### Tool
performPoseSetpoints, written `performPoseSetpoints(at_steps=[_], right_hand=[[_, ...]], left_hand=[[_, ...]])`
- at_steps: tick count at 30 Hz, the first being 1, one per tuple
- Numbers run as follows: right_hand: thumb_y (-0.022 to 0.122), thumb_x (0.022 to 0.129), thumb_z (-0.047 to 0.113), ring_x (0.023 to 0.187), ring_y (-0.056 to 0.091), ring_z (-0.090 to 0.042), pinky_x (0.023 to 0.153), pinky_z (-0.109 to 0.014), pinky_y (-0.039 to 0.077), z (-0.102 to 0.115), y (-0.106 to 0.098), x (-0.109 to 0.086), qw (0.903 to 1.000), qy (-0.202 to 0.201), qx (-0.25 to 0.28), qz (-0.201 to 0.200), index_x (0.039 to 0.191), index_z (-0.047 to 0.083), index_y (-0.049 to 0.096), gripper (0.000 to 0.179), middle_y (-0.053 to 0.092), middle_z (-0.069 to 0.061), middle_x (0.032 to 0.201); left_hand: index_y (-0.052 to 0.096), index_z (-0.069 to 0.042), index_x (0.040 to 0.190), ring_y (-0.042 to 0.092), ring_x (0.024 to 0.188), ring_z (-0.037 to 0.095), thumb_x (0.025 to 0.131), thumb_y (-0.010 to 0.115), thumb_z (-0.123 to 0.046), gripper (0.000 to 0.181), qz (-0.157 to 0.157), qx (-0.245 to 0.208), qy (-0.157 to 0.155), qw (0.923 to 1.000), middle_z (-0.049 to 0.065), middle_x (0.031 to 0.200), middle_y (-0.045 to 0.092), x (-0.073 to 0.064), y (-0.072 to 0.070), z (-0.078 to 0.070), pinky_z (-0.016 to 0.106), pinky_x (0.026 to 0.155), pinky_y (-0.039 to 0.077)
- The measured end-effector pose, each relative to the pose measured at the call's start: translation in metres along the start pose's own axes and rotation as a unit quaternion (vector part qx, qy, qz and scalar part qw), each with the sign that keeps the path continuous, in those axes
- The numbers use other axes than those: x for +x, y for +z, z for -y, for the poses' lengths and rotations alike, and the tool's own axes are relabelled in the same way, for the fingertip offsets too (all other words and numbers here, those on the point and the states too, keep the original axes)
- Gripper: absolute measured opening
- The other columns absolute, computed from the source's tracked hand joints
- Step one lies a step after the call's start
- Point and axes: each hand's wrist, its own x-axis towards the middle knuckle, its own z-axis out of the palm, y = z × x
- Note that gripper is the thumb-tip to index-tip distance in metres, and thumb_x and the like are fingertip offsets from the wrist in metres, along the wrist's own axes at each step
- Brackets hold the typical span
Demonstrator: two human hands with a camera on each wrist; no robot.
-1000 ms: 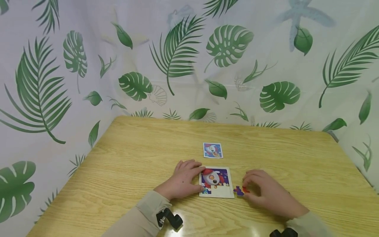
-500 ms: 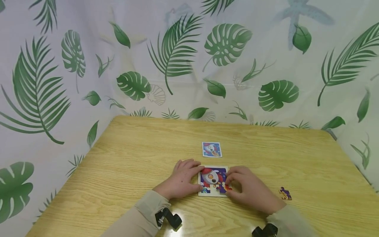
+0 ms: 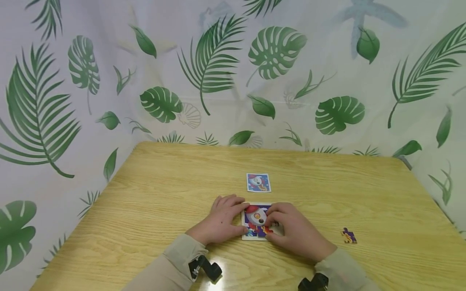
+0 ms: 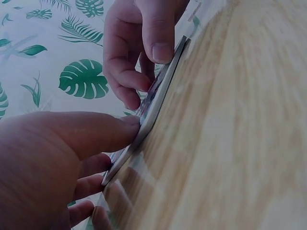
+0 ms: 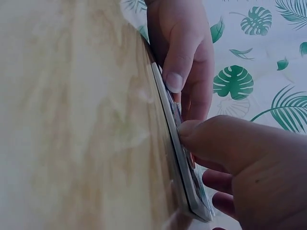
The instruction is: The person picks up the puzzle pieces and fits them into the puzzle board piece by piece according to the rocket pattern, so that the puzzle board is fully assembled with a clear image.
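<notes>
A square jigsaw puzzle in a white-edged tray (image 3: 251, 238) lies on the table, with a red and white cartoon figure on dark blue. My left hand (image 3: 224, 220) steadies the tray's left side, thumb (image 4: 112, 132) laid straight along the rim and fingers spread. Over the tray's right half, my right hand (image 3: 295, 230) pinches a purple and orange puzzle piece (image 3: 265, 231) between thumb and fingers. That piece sits low in the picture, beside the blue-white corner piece. A pale bare patch shows under the right hand, which hides much of the tray's right side.
One loose purple and orange puzzle piece (image 3: 349, 235) lies on the wooden table (image 3: 174, 182) to the right. Behind the tray is a small picture card (image 3: 258, 183) with the same figure. A leaf-print curtain (image 3: 218, 81) stands along the back and left.
My right hand has carried the puzzle piece leftward from beside the tray into its lower part, uncovering the loose piece at right. My left hand stays at the tray's left edge.
</notes>
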Motion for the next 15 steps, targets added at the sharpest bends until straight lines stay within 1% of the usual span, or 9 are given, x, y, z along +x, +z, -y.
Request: performPoseSetpoints(at_steps=[5, 15], right_hand=[[0.083, 0.085, 0.030, 0.119, 0.050, -0.019, 0.105, -0.048, 0.044, -0.0019, 0.0015, -0.0007, 0.9999, 0.012, -0.008, 0.009, 0.091, 0.028, 0.067, 0.017, 0.058, 0.006, 0.123], [0.081, 0.087, 0.034, 0.121, 0.050, -0.019, 0.105, -0.048, 0.044, -0.0052, 0.0032, -0.0016, 0.9998, 0.012, -0.009, 0.014, 0.096, 0.030, 0.068, 0.017, 0.058, 0.005, 0.126]], left_hand=[[0.047, -0.019, 0.153, 0.021, 0.151, 0.027, 0.092, 0.068, -0.046, 0.070, 0.002, 0.000, 0.000, 1.0000, 0.003, 0.159, 0.038, 0.0000, -0.0004, -0.0017, 0.057, 0.121, 0.003], [0.047, -0.018, 0.153, 0.022, 0.150, 0.027, 0.092, 0.068, -0.046, 0.070, -0.001, 0.008, -0.005, 0.9999, 0.004, 0.158, 0.039, 0.0000, -0.0004, -0.0033, 0.057, 0.121, 0.005]])
